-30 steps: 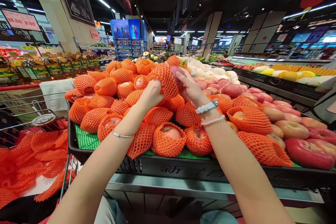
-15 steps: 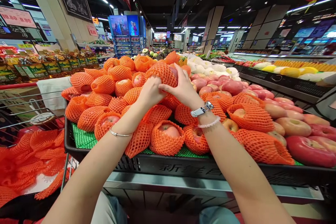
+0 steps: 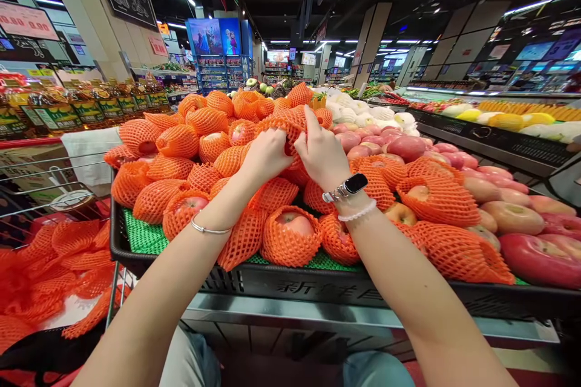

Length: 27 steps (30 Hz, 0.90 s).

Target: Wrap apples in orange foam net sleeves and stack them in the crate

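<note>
Both my hands meet above a heap of apples wrapped in orange foam nets. My left hand (image 3: 267,156) is closed on the orange net sleeve (image 3: 285,127) of one raised apple. My right hand (image 3: 321,154), with a watch and a bead bracelet on the wrist, grips the same netted apple from the right, fingers curled over it. The apple inside is almost fully hidden by the net and my fingers. Under my hands, more netted apples (image 3: 290,236) lie in the black crate (image 3: 254,281).
Bare red apples (image 3: 535,251) fill the crate's right part. A shopping cart (image 3: 40,193) at the left holds several empty orange nets (image 3: 49,278). Bottled goods (image 3: 59,115) line a shelf at far left. Yellow fruit (image 3: 512,112) sits on a stand at right.
The net has been drawn over the apple, whose red skin showed a second ago. Both hands have come closer together and sunk slightly toward the heap.
</note>
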Tool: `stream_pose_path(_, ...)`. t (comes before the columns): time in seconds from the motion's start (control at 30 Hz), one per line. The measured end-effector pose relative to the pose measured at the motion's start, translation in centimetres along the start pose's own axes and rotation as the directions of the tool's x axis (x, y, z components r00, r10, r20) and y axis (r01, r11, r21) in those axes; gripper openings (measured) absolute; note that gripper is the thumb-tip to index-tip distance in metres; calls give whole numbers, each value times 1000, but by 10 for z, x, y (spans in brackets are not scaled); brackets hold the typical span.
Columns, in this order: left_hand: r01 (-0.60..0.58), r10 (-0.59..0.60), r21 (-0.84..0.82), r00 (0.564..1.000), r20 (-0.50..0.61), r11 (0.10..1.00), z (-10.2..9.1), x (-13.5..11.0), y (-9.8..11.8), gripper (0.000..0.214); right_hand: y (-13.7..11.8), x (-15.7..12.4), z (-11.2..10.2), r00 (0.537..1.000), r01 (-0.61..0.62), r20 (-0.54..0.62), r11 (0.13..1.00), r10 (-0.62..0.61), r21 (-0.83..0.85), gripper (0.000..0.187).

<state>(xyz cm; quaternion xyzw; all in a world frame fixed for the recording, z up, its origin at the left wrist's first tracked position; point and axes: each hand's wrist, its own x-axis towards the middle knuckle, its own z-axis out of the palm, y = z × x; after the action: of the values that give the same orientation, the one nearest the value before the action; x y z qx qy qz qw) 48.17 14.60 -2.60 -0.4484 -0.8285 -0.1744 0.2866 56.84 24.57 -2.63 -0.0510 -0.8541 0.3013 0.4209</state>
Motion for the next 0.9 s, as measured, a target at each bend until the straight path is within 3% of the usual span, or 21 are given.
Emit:
stream_pose_path(0.13,-22,22,6,1000,10,1000,1,-1,3,12,-6,-3,0,1000,-29,5,996,29,-89,58)
stream_pose_path(0.27,-138,136,35,988,67,990,3,-1,9,10,0,3,-1,992,-120,15,987,122,-110,51)
stream_pose_path(0.33,-166,161,50,983,86,985,5,0,11,13,9,10,-2,970,-225,84,973,229,-57,38)
stream_pose_path(0.43,-103,102,11,993,63,995,5,3,9,17,23,19,-2,935,-333,169,936,313,113,27)
stream_pose_path(0.53,-66,69,-54,996,54,996,5,4,3,11,30,22,0,961,-268,99,955,257,125,22)
stream_pose_path(0.63,-142,147,-123,988,35,982,6,3,-5,8,35,22,4,973,-230,5,973,230,30,22)
stream_pose_path(0.7,-213,205,-245,977,-60,946,7,2,-11,13,40,24,7,971,-238,-25,970,239,51,24)
stream_pose_path(0.77,-244,162,-421,962,-220,873,8,1,-17,18,46,27,9,973,-225,-23,967,229,118,27)
stream_pose_path(0.9,-181,-174,-633,873,-456,753,8,4,-25,24,59,33,12,980,-190,-4,952,197,240,27)
